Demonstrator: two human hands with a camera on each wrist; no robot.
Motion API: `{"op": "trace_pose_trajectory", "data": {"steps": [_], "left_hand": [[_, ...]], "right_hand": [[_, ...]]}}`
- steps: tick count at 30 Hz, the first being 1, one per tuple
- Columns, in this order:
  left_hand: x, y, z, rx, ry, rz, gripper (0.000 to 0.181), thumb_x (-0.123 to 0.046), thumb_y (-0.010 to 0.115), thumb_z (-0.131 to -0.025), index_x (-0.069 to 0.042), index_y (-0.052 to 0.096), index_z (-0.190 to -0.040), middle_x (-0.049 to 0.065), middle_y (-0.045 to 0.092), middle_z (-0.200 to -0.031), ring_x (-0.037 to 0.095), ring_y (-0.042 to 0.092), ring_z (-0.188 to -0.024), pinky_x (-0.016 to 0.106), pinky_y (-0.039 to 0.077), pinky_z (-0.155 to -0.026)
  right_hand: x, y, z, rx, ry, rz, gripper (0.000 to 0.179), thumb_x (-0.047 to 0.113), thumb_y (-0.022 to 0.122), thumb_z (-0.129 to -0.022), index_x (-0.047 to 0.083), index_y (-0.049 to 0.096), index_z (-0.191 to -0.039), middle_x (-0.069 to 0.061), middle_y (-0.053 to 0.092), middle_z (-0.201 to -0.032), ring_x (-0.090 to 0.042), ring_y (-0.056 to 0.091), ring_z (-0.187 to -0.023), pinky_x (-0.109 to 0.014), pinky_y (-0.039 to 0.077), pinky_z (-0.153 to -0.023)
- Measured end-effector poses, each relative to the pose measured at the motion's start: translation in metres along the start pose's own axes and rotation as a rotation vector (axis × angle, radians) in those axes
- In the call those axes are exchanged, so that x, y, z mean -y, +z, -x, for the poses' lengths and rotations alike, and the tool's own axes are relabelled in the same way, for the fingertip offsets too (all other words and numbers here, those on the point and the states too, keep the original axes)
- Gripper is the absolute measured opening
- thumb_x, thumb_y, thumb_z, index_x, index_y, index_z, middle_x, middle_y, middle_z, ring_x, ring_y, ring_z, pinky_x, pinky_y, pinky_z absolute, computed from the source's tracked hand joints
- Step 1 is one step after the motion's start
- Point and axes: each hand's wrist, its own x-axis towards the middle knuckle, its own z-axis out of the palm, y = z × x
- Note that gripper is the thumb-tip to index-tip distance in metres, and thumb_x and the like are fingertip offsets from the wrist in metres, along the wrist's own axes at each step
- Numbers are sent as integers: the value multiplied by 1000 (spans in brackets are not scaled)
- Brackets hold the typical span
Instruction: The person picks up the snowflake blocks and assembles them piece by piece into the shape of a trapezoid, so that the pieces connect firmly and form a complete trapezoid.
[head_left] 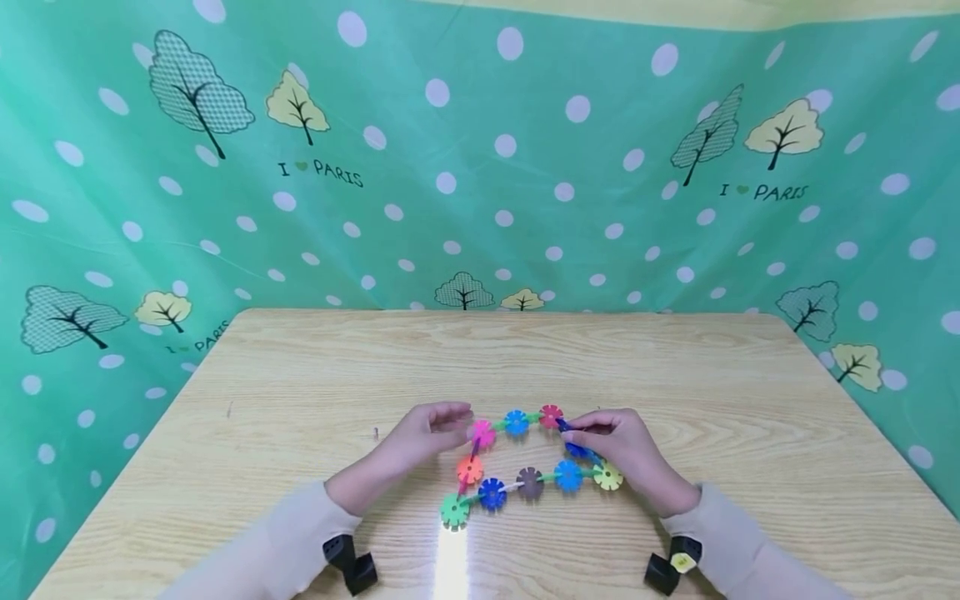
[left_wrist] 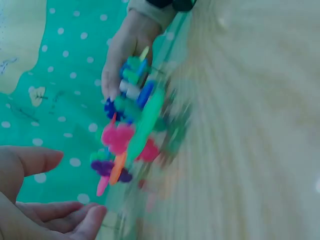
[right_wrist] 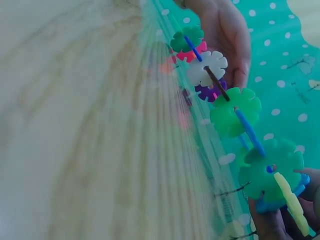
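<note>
A closed loop of notched plastic snowflake discs, joined edge to edge, lies close over the table in the head view. Its corners include a pink disc (head_left: 483, 432), a red disc (head_left: 551, 416), a yellow-green disc (head_left: 607, 476) and a green disc (head_left: 454, 510). My right hand (head_left: 626, 437) pinches the loop's right side, by the dark blue disc (head_left: 576, 451). Beside the pink corner is my left hand (head_left: 423, 432), its thumb and fingers spread apart. In the left wrist view those fingers (left_wrist: 42, 160) hold nothing, and the loop shows edge-on beyond them.
The loop is on the near half of a wooden table (head_left: 337, 358). A bright strip of reflected light (head_left: 451, 562) falls in front of the green corner. Behind the table hangs a green dotted cloth (head_left: 480, 167) with printed trees.
</note>
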Motion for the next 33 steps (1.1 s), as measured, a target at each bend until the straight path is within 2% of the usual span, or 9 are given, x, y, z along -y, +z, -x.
{"op": "trace_pose_trajectory", "data": {"steps": [4,8,14,18,21,23,26,28,33], "left_hand": [[1,5,5,20,-24,3,49,-17,60,-91,9,47,-130,22,56,-125,34,54,-115,41,46,-97],[1,7,3,12,-21,58,51,-18,64,-88,1,49,-133,18,54,-131,33,53,-117,45,44,-99],[-2,4,-4,52,45,133,68,-17,72,-82,-15,41,-143,9,38,-147,34,47,-124,45,43,-99],[-2,5,-12,46,95,82,86,-9,76,-76,-16,29,-148,4,22,-155,32,30,-137,46,35,-106],[1,6,-18,3,109,-4,95,-2,77,-72,-13,23,-150,5,15,-157,30,21,-141,42,30,-109],[2,6,-22,-24,108,-34,97,3,75,-71,-12,21,-150,7,13,-157,30,20,-141,39,34,-106],[3,5,-28,-65,101,-21,94,10,71,-72,-10,23,-149,9,15,-157,31,21,-141,35,43,-99],[4,3,-33,-92,79,18,92,12,70,-72,-11,25,-149,8,19,-156,29,22,-140,33,44,-98],[11,-5,-45,-121,5,130,89,11,71,-72,-13,31,-147,8,30,-152,28,30,-138,32,39,-102]], "right_hand": [[-1,-1,-3,-26,31,-2,24,17,77,-79,0,73,-95,-10,71,-97,-12,63,-89,-21,51,-75],[-3,-3,-8,-40,59,-64,27,16,75,-80,-3,70,-98,-9,71,-97,-12,63,-88,-21,52,-76],[-2,-3,-14,-94,123,-175,30,13,72,-84,-6,66,-106,-1,68,-93,-10,61,-85,-20,52,-74],[3,-1,-20,-101,132,-219,34,15,71,-84,-5,65,-110,1,66,-95,-10,60,-86,-20,51,-74],[6,1,-24,-109,121,-252,35,14,71,-85,-5,63,-113,0,65,-97,-9,61,-87,-20,51,-75],[6,3,-27,-109,113,-271,37,13,70,-85,-5,61,-116,-2,65,-102,-9,61,-88,-20,52,-77],[5,4,-31,-71,94,-283,43,13,70,-85,-3,58,-123,-9,62,-115,-11,61,-97,-21,51,-82],[3,4,-33,-8,68,-287,50,12,70,-84,-2,53,-129,-14,55,-129,-17,57,-111,-21,49,-89],[-2,-1,-38,150,-13,-244,69,8,72,-81,1,39,-141,-17,31,-150,-30,29,-138,-26,33,-106]]}}
